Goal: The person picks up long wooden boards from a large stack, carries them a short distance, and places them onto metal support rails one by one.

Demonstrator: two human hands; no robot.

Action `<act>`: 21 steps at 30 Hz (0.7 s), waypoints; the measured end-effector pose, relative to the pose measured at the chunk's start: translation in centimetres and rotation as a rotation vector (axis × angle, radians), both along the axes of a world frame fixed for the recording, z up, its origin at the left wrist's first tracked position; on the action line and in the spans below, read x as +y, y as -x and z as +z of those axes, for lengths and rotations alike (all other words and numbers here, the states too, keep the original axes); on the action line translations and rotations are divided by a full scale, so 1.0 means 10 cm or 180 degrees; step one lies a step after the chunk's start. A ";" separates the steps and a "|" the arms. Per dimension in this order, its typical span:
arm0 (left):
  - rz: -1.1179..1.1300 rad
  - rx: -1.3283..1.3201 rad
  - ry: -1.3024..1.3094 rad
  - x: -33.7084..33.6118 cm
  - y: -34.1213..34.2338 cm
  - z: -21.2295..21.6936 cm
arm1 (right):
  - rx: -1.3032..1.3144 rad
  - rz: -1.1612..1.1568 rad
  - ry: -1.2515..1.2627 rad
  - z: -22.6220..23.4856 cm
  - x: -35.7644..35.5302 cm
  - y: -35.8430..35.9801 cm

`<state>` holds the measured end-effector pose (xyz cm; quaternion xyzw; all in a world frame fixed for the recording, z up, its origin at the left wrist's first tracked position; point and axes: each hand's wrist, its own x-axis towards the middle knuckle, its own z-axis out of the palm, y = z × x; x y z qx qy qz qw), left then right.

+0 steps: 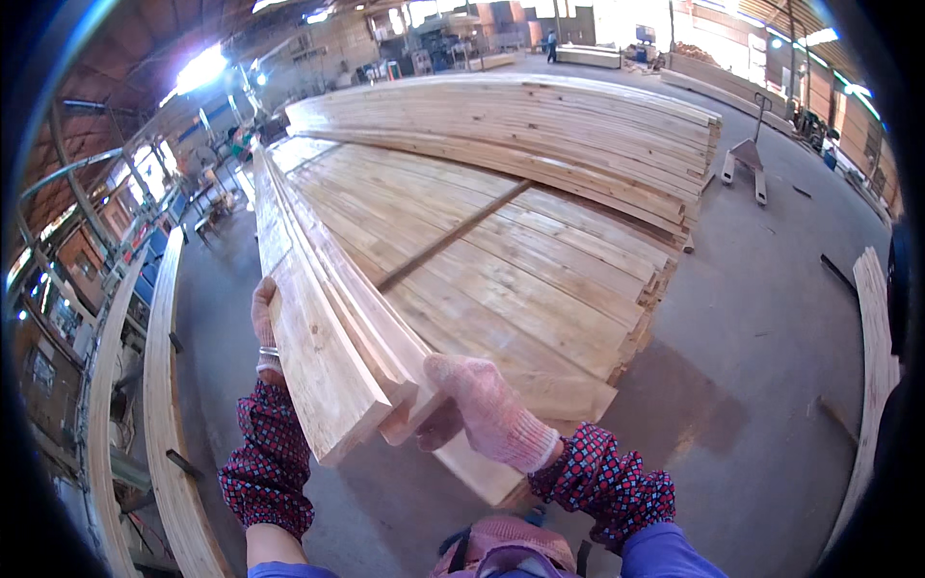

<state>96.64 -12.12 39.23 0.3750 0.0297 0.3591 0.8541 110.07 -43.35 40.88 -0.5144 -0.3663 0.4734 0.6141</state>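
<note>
Several long pale wooden planks (323,371) lie side by side along the left of a broad stack, their near ends jutting toward me. My left hand (263,313), in a pinkish work glove, grips the outer left edge of the nearest plank; some of its fingers are hidden behind the wood. At the near end, my right hand (487,405), gloved too, is closed around the right side of the same planks, thumb and fingers partly out of sight. Beneath and to the right spreads a layer of flat boards (520,279) crossed by a thin dark strip (453,236).
A higher pile of boards (540,125) rises on the far side of the stack. Long timbers (164,385) rest on a rack at the left. A pallet jack (747,159) stands at the far right, and more planks (872,356) lie near the right edge. Another person (241,144) is at the far end.
</note>
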 end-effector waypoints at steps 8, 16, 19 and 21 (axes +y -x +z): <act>0.0669 0.0202 0.0321 -0.46 -2.36 -0.39 | -0.0442 -0.0307 -0.0545 -0.79 -0.20 -2.23; 0.0593 -0.0322 0.0500 -1.04 -4.80 -0.32 | 0.0553 -0.0831 -0.0121 -0.44 -0.90 -4.42; 0.0632 -0.0122 0.0687 -1.42 -5.62 -0.15 | 0.0880 -0.1446 -0.0217 -0.35 -1.03 -5.12; 0.0853 0.0042 0.0836 -1.62 -6.12 -0.13 | 0.0780 -0.1323 -0.0201 -0.40 -1.15 -5.68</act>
